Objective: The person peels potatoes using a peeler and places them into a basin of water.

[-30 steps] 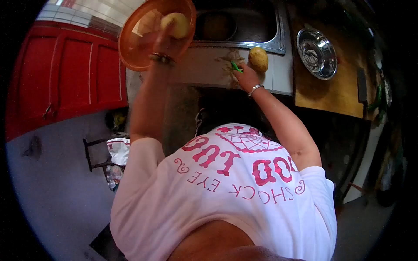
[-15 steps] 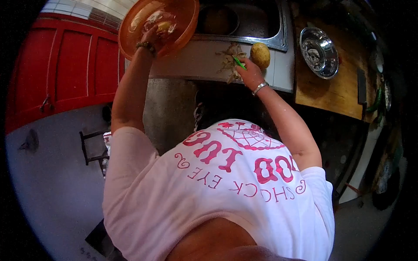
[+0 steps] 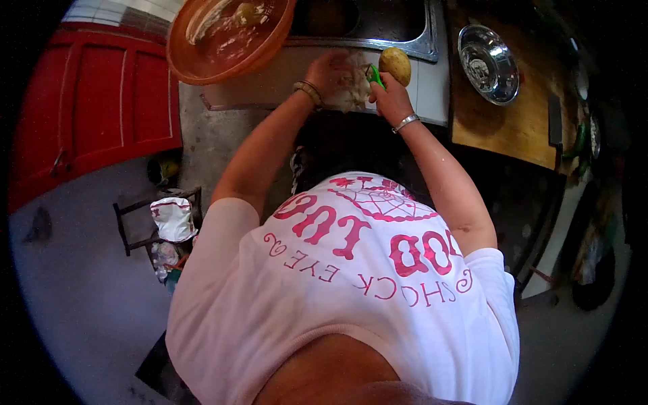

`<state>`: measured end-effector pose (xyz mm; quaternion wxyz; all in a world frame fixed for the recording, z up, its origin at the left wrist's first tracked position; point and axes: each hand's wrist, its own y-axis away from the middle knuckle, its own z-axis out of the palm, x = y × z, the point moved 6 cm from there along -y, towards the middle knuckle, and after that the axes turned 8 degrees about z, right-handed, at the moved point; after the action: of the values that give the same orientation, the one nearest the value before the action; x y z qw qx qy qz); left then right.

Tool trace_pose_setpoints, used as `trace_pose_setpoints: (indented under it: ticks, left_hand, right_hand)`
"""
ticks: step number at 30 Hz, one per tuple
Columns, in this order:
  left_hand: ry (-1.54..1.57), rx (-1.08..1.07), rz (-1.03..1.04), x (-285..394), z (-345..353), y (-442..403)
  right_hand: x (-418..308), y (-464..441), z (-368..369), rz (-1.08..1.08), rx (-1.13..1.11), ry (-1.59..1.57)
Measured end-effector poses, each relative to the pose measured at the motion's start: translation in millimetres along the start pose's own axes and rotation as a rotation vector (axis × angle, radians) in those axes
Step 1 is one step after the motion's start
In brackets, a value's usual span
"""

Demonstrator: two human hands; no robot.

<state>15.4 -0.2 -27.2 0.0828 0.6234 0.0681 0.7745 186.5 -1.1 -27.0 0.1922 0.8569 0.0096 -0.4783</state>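
My right hand is closed on a green peeler at the counter's front edge. Just beyond it lies an unpeeled potato. My left hand is over the counter, left of the peelings; its fingers are smeared by motion, so I cannot tell whether they are apart. An orange basin stands at the upper left, with a pale peeled potato in water.
A steel sink is behind the counter. On the right a steel bowl sits on a wooden board. Red cabinet doors are at the left, with a stool holding a white bag below.
My left hand first lowered a peeled potato into the basin, let go of it, and then moved right to the peelings. My right hand has kept the peeler near the unpeeled potato.
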Motion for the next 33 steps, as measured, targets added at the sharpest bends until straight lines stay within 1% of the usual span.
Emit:
trace_pose_setpoints:
  ticks: [2,3,4,5,6,7,8,9,11,12,13,14,15,16,17,18,19,20,21,23,24,25,27,28,29,31,32,33]
  left_hand:
    - [-0.052,-0.001,-0.074,-0.7,-3.1,-1.1]
    - [-0.054,-0.011,-0.074,7.9,0.7,0.3]
    - [0.02,-0.019,-0.02,19.5,5.3,1.5]
    - [0.094,-0.03,0.035,29.0,8.1,1.3]
    - [0.096,-0.037,0.033,20.3,3.7,-1.9]
    - [-0.019,-0.015,0.017,5.1,-7.1,-7.6]
    - [-0.135,0.008,0.01,8.4,-9.2,-11.1]
    - [-0.136,0.009,0.017,10.8,-8.4,-12.0]
    - [0.16,0.02,-0.089,5.5,-2.8,-2.0]
    - [0.16,0.023,-0.089,5.7,-2.2,0.8]
    - [0.253,0.052,-0.096,5.8,-2.4,2.8]
    - [0.346,0.081,-0.103,5.2,-3.5,3.8]
    - [0.346,0.083,-0.101,2.5,-5.4,3.1]
    - [0.21,0.09,-0.059,0.6,-9.6,0.8]
    - [0.075,0.097,-0.018,0.3,-12.5,-0.6]
    - [0.076,0.096,-0.015,4.3,-8.8,1.5]
    - [-0.052,0.126,0.023,9.9,-5.9,4.0]
    - [-0.182,0.155,0.062,16.0,-1.9,5.2]
    - [-0.181,0.152,0.067,15.8,5.4,6.8]
    - [-0.525,0.129,0.165,17.7,23.5,2.6]
    - [-0.399,0.099,0.189,11.7,35.2,-3.8]
    - [-0.396,0.093,0.205,8.1,45.6,-12.6]
    - [-0.778,0.208,0.345,19.5,66.7,-16.8]
    - [-0.806,0.247,0.343,-1.1,69.1,-35.9]
    - [-0.805,0.245,0.356,-3.8,77.0,-42.4]
    - [-0.96,0.171,0.149,-16.1,88.4,-53.3]
    - [-0.949,0.195,0.103,-13.5,91.9,-51.7]
    - [-0.948,0.185,0.108,-8.4,94.4,-49.8]
  right_hand:
    - [0.5,2.9,-3.8,-0.007,0.001,-0.01]
    - [-12.2,13.9,-8.4,0.054,-0.065,-0.151]
    - [-17.6,20.5,-10.4,0.115,-0.132,-0.291]
    - [-17.1,20.5,-13.5,0.116,-0.12,-0.292]
    - [-15.2,22.9,-14.7,0.123,-0.134,-0.342]
    - [-14.5,24.6,-15.4,0.128,-0.153,-0.388]
    - [-16.2,23.1,-18.5,0.12,-0.15,-0.383]
    - [-16.4,23.3,-20.3,0.127,-0.142,-0.384]
    - [-12.9,23.8,-19.8,0.142,-0.139,-0.388]
    - [-10.9,21.2,-23.3,0.127,-0.093,-0.394]
    - [-10.2,19.2,-26.9,0.11,-0.049,-0.399]
    - [-12.7,19.7,-28.7,0.109,-0.052,-0.399]
    - [-17.5,21.5,-36.1,0.096,0.014,-0.365]
    - [-20.4,22.4,-43.1,0.081,0.082,-0.331]
    - [-15.8,18.9,-43.3,0.079,0.082,-0.329]
    - [-13.3,14.5,-53.9,-0.057,0.279,-0.24]
    - [-12.6,13.1,-64.3,-0.196,0.475,-0.147]
    - [-7.8,7.4,-69.2,-0.157,0.515,-0.123]
    - [-4.1,4.2,-72.2,-0.162,0.52,-0.121]
    - [0.7,-2.3,-84.5,-0.178,0.607,-0.073]
    - [14.5,-16.1,-84.5,-0.064,0.519,-0.1]
    - [21.3,-23.0,-85.0,-0.075,0.532,-0.098]
    - [39.0,-34.3,-79.4,0.071,0.473,-0.212]
    - [47.5,-40.3,-77.3,0.134,0.479,-0.184]
    - [59.0,-49.9,-73.1,0.126,0.488,-0.184]
    - [84.8,-66.9,-63.8,0.179,0.417,-0.382]
    - [61.6,-48.6,-65.3,0.215,0.359,-0.579]
    - [59.2,-45.0,-64.6,0.216,0.37,-0.581]
